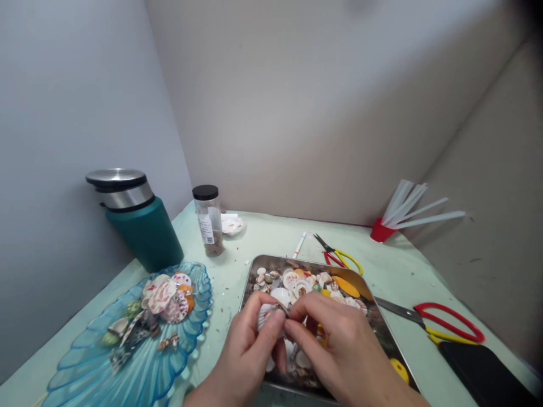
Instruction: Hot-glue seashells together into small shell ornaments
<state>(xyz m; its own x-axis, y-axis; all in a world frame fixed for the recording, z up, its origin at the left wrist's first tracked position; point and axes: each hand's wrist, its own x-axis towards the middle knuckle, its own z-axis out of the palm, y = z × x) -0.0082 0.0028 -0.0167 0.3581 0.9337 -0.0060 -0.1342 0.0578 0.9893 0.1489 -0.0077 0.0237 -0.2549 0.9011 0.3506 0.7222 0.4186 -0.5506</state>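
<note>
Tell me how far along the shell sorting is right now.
Done: a small pile of shells already lies on the blue dish. In hand: both hands, left hand and right hand, pinch one white ribbed shell over the metal tray. Left: the tray holds many more mixed shells, so most of the lot looks unsorted.

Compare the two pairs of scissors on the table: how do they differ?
The far scissors lie beside the metal tray's back edge, look smaller and have open blades; the near scissors lie right of the tray, look larger, blades shut. The far pair's handles show more yellow, the near pair's more red. Both have red-and-yellow handles.
</note>
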